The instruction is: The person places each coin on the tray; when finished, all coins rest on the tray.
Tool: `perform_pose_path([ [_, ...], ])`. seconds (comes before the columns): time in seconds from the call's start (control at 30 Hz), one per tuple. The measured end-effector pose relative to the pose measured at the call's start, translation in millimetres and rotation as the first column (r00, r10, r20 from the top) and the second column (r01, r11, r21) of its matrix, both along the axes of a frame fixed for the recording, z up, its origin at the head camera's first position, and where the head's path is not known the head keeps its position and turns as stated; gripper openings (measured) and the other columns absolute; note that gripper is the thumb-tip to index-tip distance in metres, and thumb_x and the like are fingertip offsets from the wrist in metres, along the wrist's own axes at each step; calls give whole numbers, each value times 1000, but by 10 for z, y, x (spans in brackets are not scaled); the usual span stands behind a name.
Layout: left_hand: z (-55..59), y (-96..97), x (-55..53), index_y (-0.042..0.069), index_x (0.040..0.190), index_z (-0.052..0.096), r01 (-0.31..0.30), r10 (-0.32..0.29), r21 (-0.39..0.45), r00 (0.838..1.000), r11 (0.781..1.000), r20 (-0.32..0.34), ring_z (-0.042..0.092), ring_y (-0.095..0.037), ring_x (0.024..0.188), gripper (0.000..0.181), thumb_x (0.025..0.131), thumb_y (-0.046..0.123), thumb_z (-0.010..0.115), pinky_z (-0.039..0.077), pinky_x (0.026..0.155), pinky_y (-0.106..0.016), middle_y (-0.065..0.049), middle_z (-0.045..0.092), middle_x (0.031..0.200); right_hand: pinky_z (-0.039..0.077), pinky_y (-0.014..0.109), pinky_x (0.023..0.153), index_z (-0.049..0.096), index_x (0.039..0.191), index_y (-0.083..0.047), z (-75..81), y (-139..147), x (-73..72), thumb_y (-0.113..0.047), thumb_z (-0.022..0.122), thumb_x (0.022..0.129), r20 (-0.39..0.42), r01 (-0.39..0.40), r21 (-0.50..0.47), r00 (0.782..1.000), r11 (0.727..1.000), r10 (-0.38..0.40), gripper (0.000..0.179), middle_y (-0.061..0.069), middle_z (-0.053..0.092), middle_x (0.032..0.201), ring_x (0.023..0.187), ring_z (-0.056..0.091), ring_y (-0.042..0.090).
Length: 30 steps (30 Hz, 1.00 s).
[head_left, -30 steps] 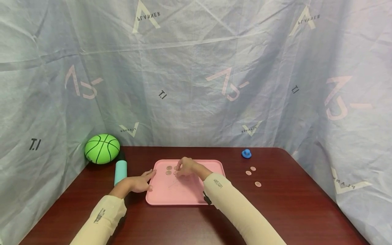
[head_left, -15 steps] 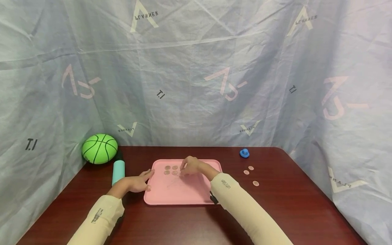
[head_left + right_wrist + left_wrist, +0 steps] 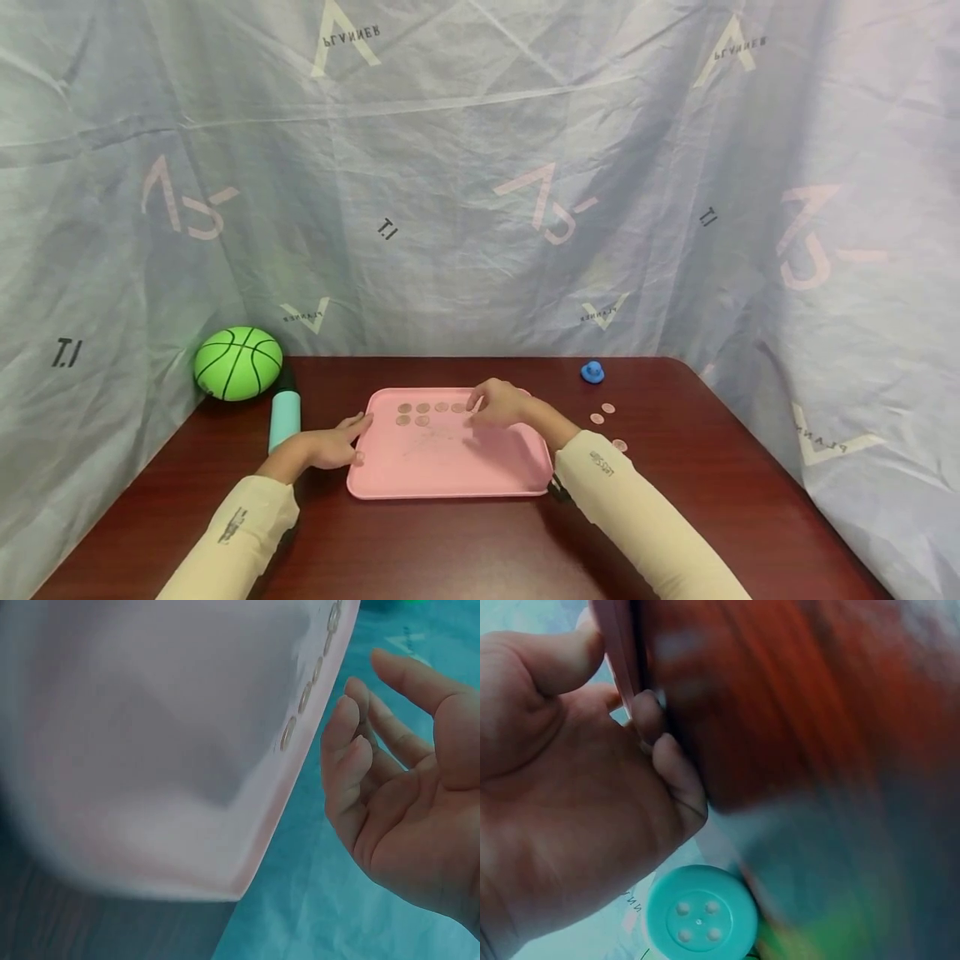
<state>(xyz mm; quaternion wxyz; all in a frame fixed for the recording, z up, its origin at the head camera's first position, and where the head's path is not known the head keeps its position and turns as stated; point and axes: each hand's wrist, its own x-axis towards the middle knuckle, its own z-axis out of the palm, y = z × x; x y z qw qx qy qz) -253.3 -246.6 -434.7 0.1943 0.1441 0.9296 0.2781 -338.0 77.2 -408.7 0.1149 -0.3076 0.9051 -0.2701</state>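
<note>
A pink tray (image 3: 450,475) lies on the dark red-brown table. Near its far left corner, several copper-coloured coins (image 3: 423,408) sit in two rows, the back row longer. My left hand (image 3: 330,447) holds the tray's left rim, thumb on one side and fingers curled on the other, as the left wrist view shows. My right hand (image 3: 504,404) hovers over the back right part of the tray, beside the last coin of the back row. In the right wrist view its fingers are loosely bent, thumb apart, with nothing between them.
Three more coins (image 3: 597,418) lie on the table (image 3: 720,500) right of the tray, with a small blue hat-shaped object (image 3: 592,372) behind them. A turquoise cylinder (image 3: 285,417) and a green basketball (image 3: 238,363) are at the left. A grey cloth (image 3: 465,208) hangs behind.
My right hand has moved right across the tray, away from the coins, uncovering more of the back row. My left hand stays at the rim. The head view has shifted slightly.
</note>
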Motion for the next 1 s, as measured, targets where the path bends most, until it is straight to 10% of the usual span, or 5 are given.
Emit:
perform_pose_path([
  [0.77,12,16,-8,-5,156,12,3,-3,-10,1000,1000,2,8,-51,145,80,93,12,59,16,112,-66,-34,6,158,51,30,60,69,107,3,0,846,172,-18,76,85,-45,16,-146,999,989,-23,31,1,69,76,66,61,12],
  [1.0,33,-8,5,-6,155,11,8,-8,5,1000,1000,12,6,-51,146,81,93,11,59,15,112,-65,-35,4,158,28,69,85,71,105,-5,-33,1153,228,-19,76,87,-43,99,-107,994,989,-104,24,-6,68,76,69,59,12],
])
